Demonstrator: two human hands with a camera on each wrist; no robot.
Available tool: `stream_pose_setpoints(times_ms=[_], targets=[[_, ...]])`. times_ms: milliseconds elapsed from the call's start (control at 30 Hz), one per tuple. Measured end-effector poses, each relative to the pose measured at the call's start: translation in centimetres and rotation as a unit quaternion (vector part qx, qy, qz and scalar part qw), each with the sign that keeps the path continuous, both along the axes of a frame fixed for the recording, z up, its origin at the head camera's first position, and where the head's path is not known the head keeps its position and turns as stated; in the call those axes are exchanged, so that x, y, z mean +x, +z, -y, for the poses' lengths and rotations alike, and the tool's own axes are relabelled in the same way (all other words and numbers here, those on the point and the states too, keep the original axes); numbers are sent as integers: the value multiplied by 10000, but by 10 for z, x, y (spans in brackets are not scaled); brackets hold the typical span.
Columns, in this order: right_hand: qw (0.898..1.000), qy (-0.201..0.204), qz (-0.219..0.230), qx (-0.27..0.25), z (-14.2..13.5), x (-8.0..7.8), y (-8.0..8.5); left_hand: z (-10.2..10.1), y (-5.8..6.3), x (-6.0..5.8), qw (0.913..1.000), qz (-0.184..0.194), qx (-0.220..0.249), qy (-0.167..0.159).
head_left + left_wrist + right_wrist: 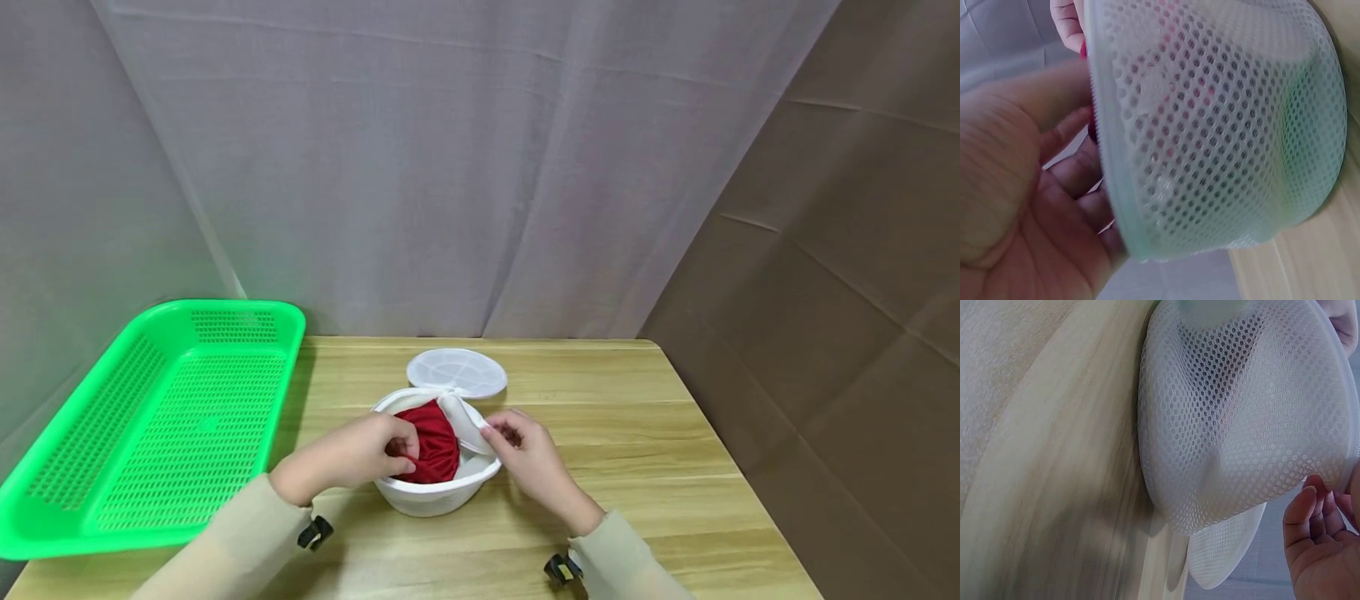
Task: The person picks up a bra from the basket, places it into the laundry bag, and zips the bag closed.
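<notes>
A round white mesh laundry bag stands on the table with its lid folded back behind it. Inside lies a bunched piece of red cloth, its lower part hidden by the rim. My left hand reaches over the left side of the rim and pinches the cloth's edge. On the opposite side, my right hand grips a white flap at the bag's rim between thumb and fingers. The zipper edge shows close beside the left hand in the left wrist view, with red faintly visible through the mesh.
A large green plastic basket with slotted walls sits at the left of the wooden table. Grey curtain hangs behind, and a brown cloth rises along the right side. Black straps are on both sleeves.
</notes>
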State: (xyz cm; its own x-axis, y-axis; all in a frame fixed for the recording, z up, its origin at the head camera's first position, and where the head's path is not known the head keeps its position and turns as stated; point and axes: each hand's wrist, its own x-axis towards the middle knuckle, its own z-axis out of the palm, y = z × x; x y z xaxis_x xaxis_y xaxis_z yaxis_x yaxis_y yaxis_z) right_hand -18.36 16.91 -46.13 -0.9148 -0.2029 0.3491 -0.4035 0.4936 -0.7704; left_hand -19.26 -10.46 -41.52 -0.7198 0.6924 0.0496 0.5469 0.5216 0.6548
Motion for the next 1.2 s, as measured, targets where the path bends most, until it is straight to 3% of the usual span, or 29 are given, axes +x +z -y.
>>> stream_pose_setpoints(times_ms=[233, 400, 533, 867, 1033, 1200], targets=[[10000, 22, 64, 16, -1, 1, 0, -7, -13, -2, 9950, -931, -178, 313], [10000, 27, 82, 32, 0, 1, 0, -9, -17, -1, 9919, -1215, -197, 329], [9999, 37, 93, 46, -1, 2, 1, -6, -13, -2, 9884, -1363, -263, 616], [9999, 10, 115, 59, -2, 2, 2, 15, 4, -6, 9887, -478, -119, 1417], [9999, 17, 122, 77, -2, 2, 2, 17, -2, -8, 9828, -235, -11, 1832], [9999, 33, 95, 112, -1, 2, 3, 17, -11, -10, 9766, 361, 386, 2085]])
